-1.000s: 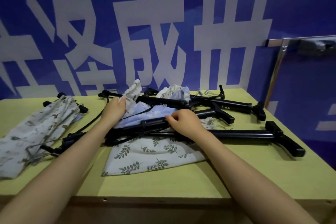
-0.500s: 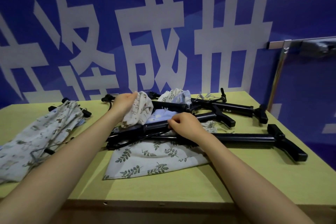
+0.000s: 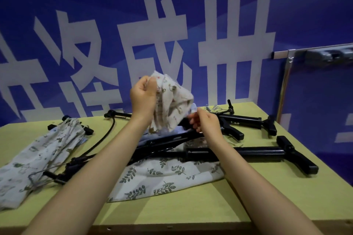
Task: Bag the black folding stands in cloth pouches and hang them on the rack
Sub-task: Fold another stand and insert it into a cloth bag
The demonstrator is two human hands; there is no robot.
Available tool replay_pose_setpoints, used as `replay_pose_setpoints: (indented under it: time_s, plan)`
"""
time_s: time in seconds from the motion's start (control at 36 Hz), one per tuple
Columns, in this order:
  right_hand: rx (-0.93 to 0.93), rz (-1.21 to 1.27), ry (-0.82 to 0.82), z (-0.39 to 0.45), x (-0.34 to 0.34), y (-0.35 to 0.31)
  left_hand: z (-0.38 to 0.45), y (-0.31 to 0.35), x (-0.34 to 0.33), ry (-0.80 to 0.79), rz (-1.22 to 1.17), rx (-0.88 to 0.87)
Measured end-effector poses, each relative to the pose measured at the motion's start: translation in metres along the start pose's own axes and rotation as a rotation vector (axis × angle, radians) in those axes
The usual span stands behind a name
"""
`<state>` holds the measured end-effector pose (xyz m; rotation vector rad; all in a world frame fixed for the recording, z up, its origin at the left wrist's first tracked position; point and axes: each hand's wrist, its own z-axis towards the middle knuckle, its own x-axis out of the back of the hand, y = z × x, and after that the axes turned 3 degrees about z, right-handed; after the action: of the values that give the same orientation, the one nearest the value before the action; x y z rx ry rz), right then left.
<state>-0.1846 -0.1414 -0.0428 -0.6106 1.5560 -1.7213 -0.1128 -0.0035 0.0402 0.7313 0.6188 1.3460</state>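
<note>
Nearest the viewer, below both forearms, a leaf-print pouch [image 3: 164, 181] lies flat on the table [image 3: 191, 210]. Across its far edge, just under the right wrist, runs a long black stand [image 3: 248, 153] with its T-shaped end out to the right. To the left of the left forearm a bagged stand [image 3: 40, 156] lies in its patterned cloth, black ends poking out at the top, with a wire hanger half under it.

The left hand [image 3: 142, 95] is raised above the pile and clenched round the bunched top of a small pouch [image 3: 172, 105], which hangs down from the fist and is clear of the table. The right hand [image 3: 207, 123] sits lower and just right of that cloth, fingers loosely curled and reaching toward its hanging edge; whether the fingertips already pinch the fabric I cannot tell. Directly beneath the two hands more folded stands [image 3: 172, 139] lie crossed over pale blue cloth, and another [image 3: 246, 120] lies beyond the right hand.

Far right of the right hand, past the table corner, the rack [image 3: 286, 82] stands with its metal bar bare where it shows.

The step appears to be opening a pouch for the next stand. The next move likely calls for finding the mouth, spreading it with both hands, then feeding a stand in end first.
</note>
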Motion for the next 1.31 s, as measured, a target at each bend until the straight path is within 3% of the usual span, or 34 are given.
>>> replay_pose_setpoints:
  time_s: [0.06,0.14,0.22,0.31,0.5,0.64,0.75,0.89,0.97,1.06,1.14,1.19,1.25,1.31]
  plan:
    - [-0.082,0.080,0.038,0.002,0.004,-0.004,-0.008,0.012,-0.011,-0.039,-0.113,0.042]
    - [-0.173,0.300,-0.048,0.000,0.009,-0.009,-0.013,0.024,-0.024,-0.139,-0.227,0.089]
    - [-0.281,0.573,-0.044,-0.004,0.018,-0.010,-0.016,0.021,-0.030,-0.226,-0.151,-0.023]
    - [-0.238,0.806,0.045,-0.001,0.030,-0.018,-0.017,0.004,-0.031,-0.244,-0.022,-0.090]
    - [-0.070,0.943,0.128,0.019,0.039,-0.024,0.000,-0.058,-0.018,-0.175,0.056,0.094]
    - [0.047,0.771,0.006,0.015,0.034,-0.027,0.010,-0.082,-0.015,-0.163,0.124,0.106]
    - [0.066,0.393,-0.023,0.012,0.034,-0.025,0.022,-0.096,-0.014,-0.043,0.070,0.201]
    - [0.013,0.280,0.095,0.014,0.032,-0.020,0.021,-0.107,-0.006,0.102,0.111,0.257]
    - [0.039,0.243,0.182,0.015,0.029,-0.018,0.010,-0.095,-0.002,0.157,0.204,0.087]
    - [0.024,0.308,0.198,0.012,0.026,-0.019,-0.006,-0.077,-0.005,0.022,0.258,-0.059]
    - [0.029,0.467,0.133,0.007,0.025,-0.022,-0.016,-0.070,-0.012,-0.143,0.526,-0.054]
    - [0.042,0.564,0.092,0.005,0.025,-0.023,-0.014,-0.074,-0.013,-0.191,0.610,0.090]
    - [0.042,0.628,0.085,0.005,0.023,-0.023,-0.011,-0.081,-0.013,-0.283,0.521,0.377]
    - [0.012,0.674,0.080,0.004,0.020,-0.024,-0.009,-0.089,-0.014,-0.484,0.534,0.543]
